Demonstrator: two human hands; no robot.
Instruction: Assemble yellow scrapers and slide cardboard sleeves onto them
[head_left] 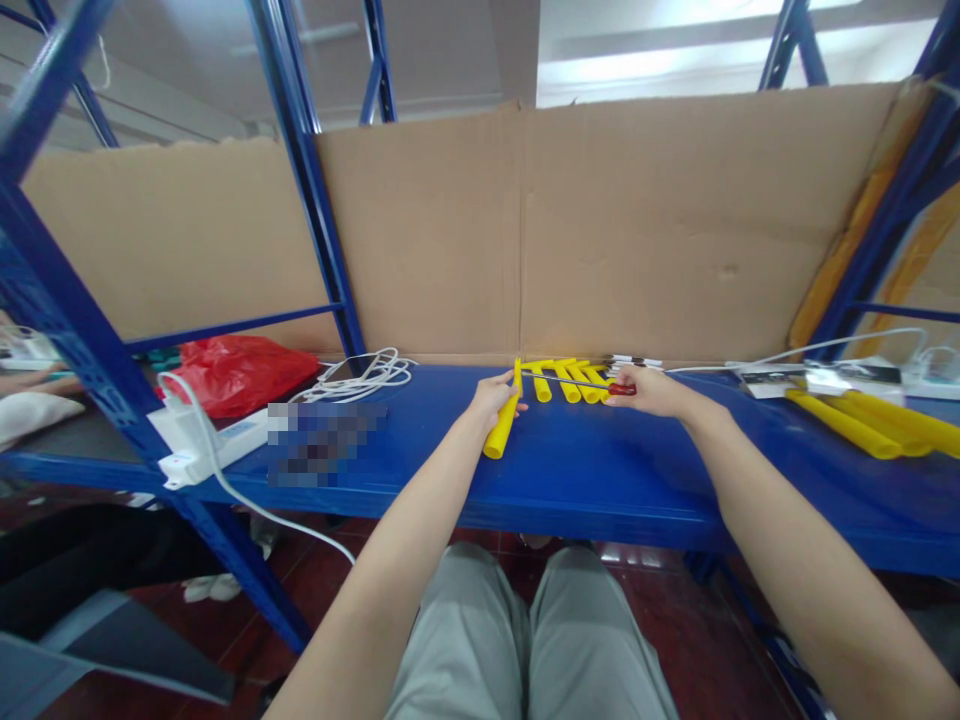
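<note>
My left hand (493, 396) is closed around a yellow plastic tube (501, 432), tilted with its near end toward me above the blue shelf top. In my right hand (646, 391) is a screwdriver with a dark red handle (622, 389). Its thin metal shaft (574, 380) points left, and the tip reaches the upper part of the held tube; whether it touches is too small to tell. Several more yellow tubes with side pieces (571, 390) lie in a row behind the shaft, between my hands.
A cardboard panel (637, 220) stands along the back. To the left are a red plastic bag (244, 375), a coiled white cable (367, 375) and a power strip (225, 445). More yellow tubes (862, 425) lie at right. Blue posts (307, 180) frame the shelf, and a person's hand (45, 385) shows far left.
</note>
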